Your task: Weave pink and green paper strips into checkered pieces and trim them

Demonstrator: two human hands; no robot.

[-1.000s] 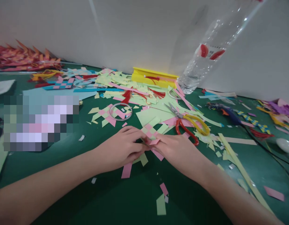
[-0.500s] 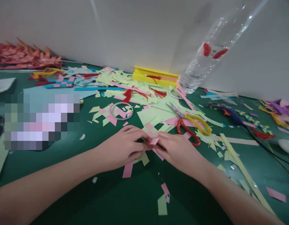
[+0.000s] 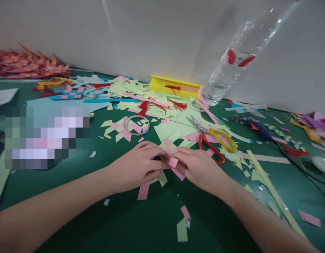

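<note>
Between my hands is a woven paper piece (image 3: 168, 144), a checker of pink and pale green strips with loose ends sticking out. My left hand (image 3: 144, 163) is closed on its left side, fingertips pinched near the middle. From the right, my right hand (image 3: 198, 167) pinches it too, with a pink strip end (image 3: 173, 162) standing up by its fingers. Parts of the weave are hidden under both hands. Just beyond my right hand lie scissors (image 3: 204, 130) with one red and one yellow handle. A second woven piece (image 3: 121, 126) lies past my left hand, beside a clear tape ring (image 3: 137, 125).
Paper scraps and red tassels (image 3: 144, 106) are heaped along the wall with a folded yellow paper (image 3: 175, 87). A clear plastic bottle (image 3: 231, 70) stands at the back right. A glue gun (image 3: 257, 128) with a cord lies at right. A blurred-out object (image 3: 46, 137) is at left.
The pink strip end by my right fingers now shows more of its face and stands farther out. My right fingers have shifted slightly; both hands stay in place.
</note>
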